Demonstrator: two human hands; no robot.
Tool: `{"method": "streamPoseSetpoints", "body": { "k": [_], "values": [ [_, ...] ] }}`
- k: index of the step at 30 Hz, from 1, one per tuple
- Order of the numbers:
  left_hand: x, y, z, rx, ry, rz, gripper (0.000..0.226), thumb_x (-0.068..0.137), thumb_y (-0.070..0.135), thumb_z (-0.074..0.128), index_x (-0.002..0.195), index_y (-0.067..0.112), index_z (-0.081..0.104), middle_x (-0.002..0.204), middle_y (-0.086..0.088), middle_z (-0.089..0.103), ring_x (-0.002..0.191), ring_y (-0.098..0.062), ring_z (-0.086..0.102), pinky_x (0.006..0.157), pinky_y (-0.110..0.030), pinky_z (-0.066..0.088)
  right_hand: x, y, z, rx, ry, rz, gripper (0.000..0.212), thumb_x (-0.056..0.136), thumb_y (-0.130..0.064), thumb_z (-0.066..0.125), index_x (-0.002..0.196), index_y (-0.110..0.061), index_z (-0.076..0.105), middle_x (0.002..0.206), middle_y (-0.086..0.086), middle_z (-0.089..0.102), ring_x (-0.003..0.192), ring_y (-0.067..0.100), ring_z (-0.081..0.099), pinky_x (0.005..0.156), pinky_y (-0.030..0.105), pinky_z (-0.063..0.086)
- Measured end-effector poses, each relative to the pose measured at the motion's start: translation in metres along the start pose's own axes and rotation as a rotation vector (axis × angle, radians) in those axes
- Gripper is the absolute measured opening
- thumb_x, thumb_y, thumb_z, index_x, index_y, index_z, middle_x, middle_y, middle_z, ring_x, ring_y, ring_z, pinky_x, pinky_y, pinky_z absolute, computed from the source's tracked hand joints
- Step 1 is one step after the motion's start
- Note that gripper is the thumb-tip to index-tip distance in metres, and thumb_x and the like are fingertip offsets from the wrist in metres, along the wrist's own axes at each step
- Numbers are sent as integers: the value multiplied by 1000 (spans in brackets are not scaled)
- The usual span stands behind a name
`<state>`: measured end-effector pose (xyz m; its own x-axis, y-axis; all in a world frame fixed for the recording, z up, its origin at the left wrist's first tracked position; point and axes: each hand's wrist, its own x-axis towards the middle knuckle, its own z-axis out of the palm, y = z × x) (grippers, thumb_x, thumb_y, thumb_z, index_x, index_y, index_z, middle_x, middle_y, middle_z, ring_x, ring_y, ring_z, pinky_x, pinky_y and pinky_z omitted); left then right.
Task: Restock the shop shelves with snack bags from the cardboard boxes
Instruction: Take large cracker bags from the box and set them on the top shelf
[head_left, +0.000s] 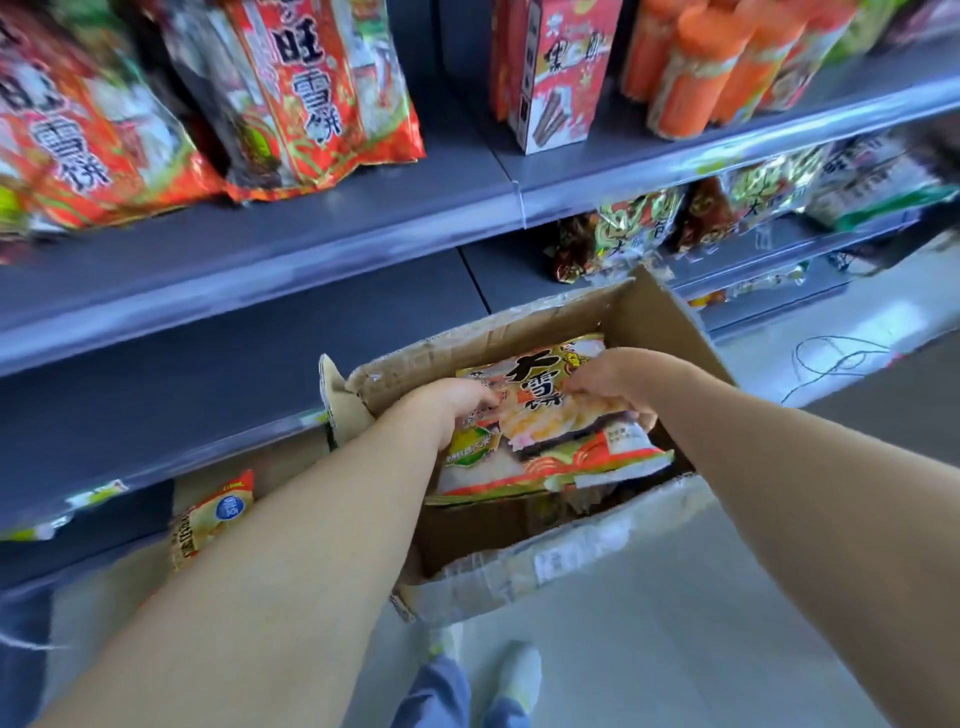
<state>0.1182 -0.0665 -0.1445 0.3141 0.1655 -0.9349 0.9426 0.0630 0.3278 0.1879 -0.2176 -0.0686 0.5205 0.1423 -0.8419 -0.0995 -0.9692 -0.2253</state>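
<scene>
1. Cardboard first: the cardboard box (660, 312) stands open on the floor (675, 649), just near the shelving, its flaps folded outward; it is not emptied.
2. The top snack bag (530, 379), gold and orange with large black characters, lies inside the box on a second bag (597, 462); how many more lie beneath cannot be told.
3. The left grip (457, 405) has its fingers curled over the bag's left edge; the right grip (608, 384) pinches its upper right part; both hold the one bag, which sits within the box walls; whether it has lifted off the bag below is unclear.
4. The upper shelf (519, 197) looks stocked: red snack bags (291, 93) at the left, a red carton (556, 78) and orange tubes (701, 67) at the right.
5. The middle shelf (260, 353) is bare over its left and centre stretch, just far of the box; gold bags (634, 223) stand only toward its right end.
6. On the lower shelf a yellow bag (213, 514) shows at the left, partly hidden by the forearm.
7. Judged from this, the restocking is part done; the bag in hand is not yet shelved; what is left is to raise it, probably to the bare middle stretch, then the remaining bags.
</scene>
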Motion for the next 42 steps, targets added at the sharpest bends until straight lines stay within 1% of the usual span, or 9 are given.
{"method": "streamPoseSetpoints", "body": {
  "k": [2,8,12,18,22,26,29,34,42],
  "values": [
    [-24,2,-8,51,12,25,46,78,35,72,116,13,59,112,-11,67,98,-29,66,74,-39,53,-28,-3,-5,29,7,30,54,100,-35,42,145,-8,31,147,15,38,125,34,49,99,43,43],
    [-112,15,-28,191,49,143,38,85,35,66,113,9,62,115,-9,68,99,-26,66,99,-37,46,-119,-17,-22,-42,93,-66,61,102,-37,38,148,-2,22,150,28,30,133,44,38,105,49,37],
    [-169,26,-48,241,86,196,48,77,39,69,115,13,59,126,-9,59,112,-27,57,102,-39,40,-174,-32,-40,-186,195,-145,58,100,-41,37,143,-3,34,138,30,44,118,45,53,87,48,51],
    [-280,42,-83,138,207,410,29,89,32,62,109,11,56,97,-12,66,80,-23,63,59,-34,48,-254,-64,-65,-142,394,-332,48,97,-36,43,135,-5,41,131,24,52,93,36,57,80,45,53],
    [-333,48,-109,102,343,547,42,85,35,65,119,13,54,105,-12,68,88,-25,65,80,-39,52,-296,-89,-74,-182,489,-475,35,100,-28,35,120,-3,50,97,18,57,82,26,52,72,34,45],
    [-373,49,-144,-4,470,668,25,89,28,62,109,14,56,80,-8,68,70,-21,63,68,-31,51,-321,-130,-78,-153,596,-604,44,100,-28,38,136,-3,42,136,21,47,118,36,53,92,41,45],
    [-399,47,-176,-82,587,767,26,85,21,66,107,10,57,101,-14,67,87,-28,65,86,-39,53,-330,-165,-80,-55,649,-736,41,100,-28,40,132,-3,47,134,17,49,111,31,53,82,36,45],
    [-430,47,-233,-256,662,923,8,84,3,64,81,7,58,81,-11,62,65,-20,59,61,-31,51,-327,-239,-88,175,642,-968,38,92,-31,55,119,-5,60,119,14,63,110,29,61,94,38,49],
    [-425,92,-353,-336,725,1142,80,84,-13,54,149,24,26,122,-1,58,98,-18,58,76,-31,48,-304,-373,-107,339,808,-1094,62,90,-34,58,139,-11,27,129,10,54,115,32,56,92,40,47]
  ]
}}
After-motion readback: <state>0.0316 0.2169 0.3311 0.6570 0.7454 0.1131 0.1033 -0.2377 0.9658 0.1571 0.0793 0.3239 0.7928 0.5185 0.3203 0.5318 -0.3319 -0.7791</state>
